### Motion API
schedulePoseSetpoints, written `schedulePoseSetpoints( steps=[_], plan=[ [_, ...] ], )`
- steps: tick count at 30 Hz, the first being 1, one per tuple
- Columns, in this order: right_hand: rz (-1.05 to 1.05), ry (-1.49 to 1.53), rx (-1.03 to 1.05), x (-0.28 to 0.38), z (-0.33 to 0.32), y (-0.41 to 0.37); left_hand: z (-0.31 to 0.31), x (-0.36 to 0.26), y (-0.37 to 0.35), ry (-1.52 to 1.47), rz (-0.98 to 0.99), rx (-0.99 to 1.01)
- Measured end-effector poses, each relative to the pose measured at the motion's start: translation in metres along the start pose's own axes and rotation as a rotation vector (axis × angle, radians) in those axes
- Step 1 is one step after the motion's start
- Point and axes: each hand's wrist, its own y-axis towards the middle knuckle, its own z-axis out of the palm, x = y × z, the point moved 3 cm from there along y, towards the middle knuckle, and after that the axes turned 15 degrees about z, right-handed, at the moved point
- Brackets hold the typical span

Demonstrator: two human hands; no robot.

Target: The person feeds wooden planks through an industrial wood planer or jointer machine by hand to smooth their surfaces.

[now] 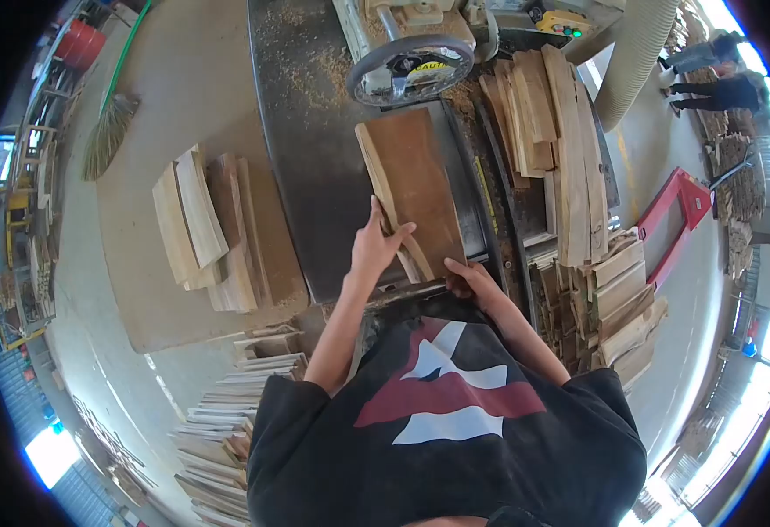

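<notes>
A brown wooden board with a pale left edge lies on the dark machine table, its far end close to the handwheel. At the board's left edge is my left hand, thumb on the top face and index finger stretched along the side. My right hand grips the near right corner, with the thumb above and the other fingers largely hidden below. Both hands are closed on this same board.
Cut boards are stacked on the brown side table at left. More planks lie right of the machine, near a ribbed hose. A red pallet jack and two people are farther right. Sawdust covers the table's far part.
</notes>
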Motion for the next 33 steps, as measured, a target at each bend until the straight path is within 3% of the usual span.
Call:
schedulePoseSetpoints(
  steps=[7, 9, 13, 19, 23, 25, 26, 27, 29, 30, 31, 32, 33],
  plan=[
    [0.129, 0.217, -0.186, -0.013, -0.011, 0.019, 0.028, -0.024, 0.025, -0.169, 0.03, 0.065],
    [-0.059, 0.326, -0.252, -0.003, -0.013, 0.025, 0.036, -0.027, 0.039, -0.17, 0.016, 0.054],
    [-0.115, 0.335, -0.116, 0.034, -0.008, 0.042, 0.028, -0.022, 0.083, -0.207, -0.009, 0.009],
    [-0.145, 0.453, -0.122, 0.104, 0.015, 0.075, 0.001, -0.016, 0.149, -0.242, -0.06, -0.033],
    [-0.121, 0.516, -0.165, 0.161, 0.022, 0.094, -0.006, -0.001, 0.189, -0.242, 0.037, -0.226],
    [-0.193, 0.473, -0.325, 0.172, 0.031, 0.101, -0.019, 0.005, 0.213, -0.058, 0.11, -0.135],
    [-0.184, 0.465, -0.315, 0.175, 0.035, 0.104, -0.03, 0.003, 0.213, -0.268, -0.031, -0.049],
    [-0.245, 0.455, -0.3, 0.182, 0.036, 0.104, -0.039, 0.014, 0.215, -0.267, -0.04, -0.067],
    [-0.323, 0.419, -0.257, 0.205, 0.033, 0.11, -0.069, 0.039, 0.23, -0.372, 0.065, -0.358],
    [-0.288, 0.398, -0.253, 0.211, 0.031, 0.114, -0.091, 0.051, 0.235, -0.155, 0.153, -0.594],
    [-0.246, 0.383, -0.256, 0.214, 0.031, 0.117, -0.117, 0.058, 0.242, -0.134, 0.187, -0.73],
    [-0.255, 0.352, -0.292, 0.219, 0.03, 0.122, -0.147, 0.066, 0.253, -0.115, 0.224, -0.863],
    [-0.259, 0.351, -0.284, 0.226, 0.032, 0.125, -0.176, 0.079, 0.269, 0.097, 0.157, -0.892]
  ],
)
